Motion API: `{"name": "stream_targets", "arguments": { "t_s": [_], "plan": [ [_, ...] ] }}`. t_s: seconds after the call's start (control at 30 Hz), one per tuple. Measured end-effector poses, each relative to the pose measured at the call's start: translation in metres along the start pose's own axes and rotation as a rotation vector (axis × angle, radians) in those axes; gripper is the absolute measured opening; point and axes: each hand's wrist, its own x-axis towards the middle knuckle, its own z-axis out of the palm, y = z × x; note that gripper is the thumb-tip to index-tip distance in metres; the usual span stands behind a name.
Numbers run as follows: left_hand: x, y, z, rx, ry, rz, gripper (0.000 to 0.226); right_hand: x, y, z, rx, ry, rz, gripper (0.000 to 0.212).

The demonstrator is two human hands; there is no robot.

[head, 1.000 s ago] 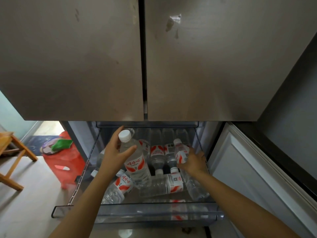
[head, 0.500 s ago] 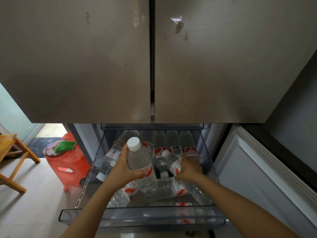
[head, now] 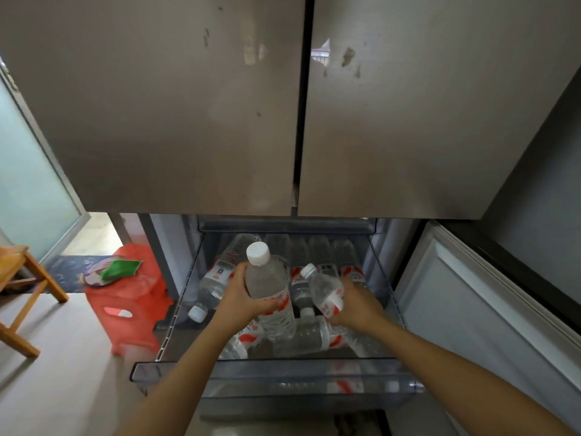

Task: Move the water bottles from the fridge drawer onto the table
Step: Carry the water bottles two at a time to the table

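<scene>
Rear bottles (head: 320,251) dim, perhaps upright.

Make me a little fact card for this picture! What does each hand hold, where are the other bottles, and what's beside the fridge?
left hand: grips the upright bottle, white cap on top
right hand: grips the tilted bottle
drawer: pulled open
other bottles: lying inside the drawer
upper doors: both closed
red stool: on the floor left of the fridge
green packet: on top of the stool
table: not in view
</scene>
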Motion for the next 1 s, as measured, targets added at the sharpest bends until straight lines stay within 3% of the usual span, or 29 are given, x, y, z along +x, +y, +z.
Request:
{"name": "stream_targets", "arguments": {
  "t_s": [0.17, 0.37, 0.53, 0.83, 1.0],
  "plan": [
    [-0.006, 0.003, 0.002, 0.011, 0.053, 0.023, 0.071, -0.037, 0.011, -0.018, 0.237, 0.227, -0.157, 0.076],
    [-0.017, 0.034, 0.005, 0.071, 0.004, 0.178, 0.069, -0.066, 0.011, -0.065, 0.551, 0.378, -0.182, 0.078],
    [-0.02, 0.067, 0.007, -0.103, 0.023, 0.242, 0.073, -0.088, 0.014, -0.1, 0.658, 0.547, -0.192, 0.079],
    [0.004, 0.109, 0.036, -0.455, -0.153, 0.158, 0.08, -0.13, 0.018, -0.135, 0.76, 0.796, -0.131, 0.078],
    [0.01, 0.124, 0.071, -0.493, -0.266, 0.174, 0.065, -0.165, 0.028, -0.142, 0.743, 0.883, -0.027, 0.077]
  ]
}}
